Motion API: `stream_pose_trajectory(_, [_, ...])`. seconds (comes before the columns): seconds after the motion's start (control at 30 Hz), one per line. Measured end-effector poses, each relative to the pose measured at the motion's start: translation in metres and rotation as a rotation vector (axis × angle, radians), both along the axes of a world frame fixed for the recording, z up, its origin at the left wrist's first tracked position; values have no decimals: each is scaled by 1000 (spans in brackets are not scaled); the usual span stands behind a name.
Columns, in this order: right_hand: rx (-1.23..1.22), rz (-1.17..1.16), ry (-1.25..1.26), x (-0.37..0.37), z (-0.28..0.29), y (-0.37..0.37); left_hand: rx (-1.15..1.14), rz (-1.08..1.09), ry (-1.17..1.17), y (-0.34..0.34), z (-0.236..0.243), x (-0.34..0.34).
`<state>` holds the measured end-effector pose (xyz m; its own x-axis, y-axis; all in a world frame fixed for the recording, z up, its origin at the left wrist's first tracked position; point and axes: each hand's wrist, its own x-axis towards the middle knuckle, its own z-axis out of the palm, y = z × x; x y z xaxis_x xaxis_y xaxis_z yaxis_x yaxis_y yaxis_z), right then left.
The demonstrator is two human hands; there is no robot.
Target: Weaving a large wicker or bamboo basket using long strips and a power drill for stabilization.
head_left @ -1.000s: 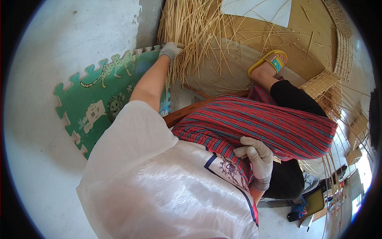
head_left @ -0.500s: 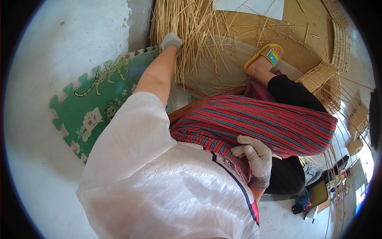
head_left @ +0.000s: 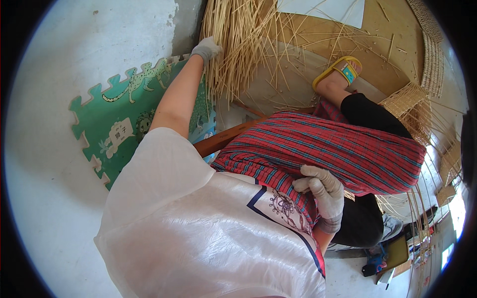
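While the left hand, in a pale knit glove (head_left: 207, 49), is at the left edge of a thick bundle of thin straw-coloured strands (head_left: 238, 54), can't tell whether its grip is closed on any: fingertips partly hidden. Bundle sits far, left of centre, running toward near, loose ends fanning out to the right. Right hand, same kind of pale glove (head_left: 323, 193), is right of centre over the lap; grip half curled, fingers bent toward the thumb. Nothing clearly visible in it; something thin can't be ruled out.

Just beside the right hand: red cloth with dark and blue stripes (head_left: 328, 154), draped across the lap and leg. White short-sleeved top (head_left: 198, 233) fills the near middle. Brown wooden bar (head_left: 223, 139) slants between top and bundle. Left forearm passes in front of a green foam puzzle mat with animal pictures (head_left: 107, 114), on the left.

Further out: foot in a yellow open-toed slide (head_left: 343, 69), right of the bundle, black trouser leg (head_left: 367, 111) behind it. Flat tan sheet (head_left: 382, 39) far right, scattered strands on it, white rectangular sheet (head_left: 328, 10) at its far side. Woven straw-coloured wicker pieces (head_left: 407, 107) along the right, long strands sticking out.
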<state>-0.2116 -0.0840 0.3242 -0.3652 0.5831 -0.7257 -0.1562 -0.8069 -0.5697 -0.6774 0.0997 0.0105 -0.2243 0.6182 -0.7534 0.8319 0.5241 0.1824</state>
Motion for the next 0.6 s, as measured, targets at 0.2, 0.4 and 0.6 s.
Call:
stream_pose_trajectory(0.2, [17,-19,-19,3,-2,-7,-34,0,61,16,-17,-21])
stream_pose_trajectory(0.4, [24,-47,-46,2,-1,-11,79,450,-65,-5,-33,-1])
stream_pose_trajectory(0.6, [16,-58,-63,1,0,-11,125,387,-57,-26,-35,29])
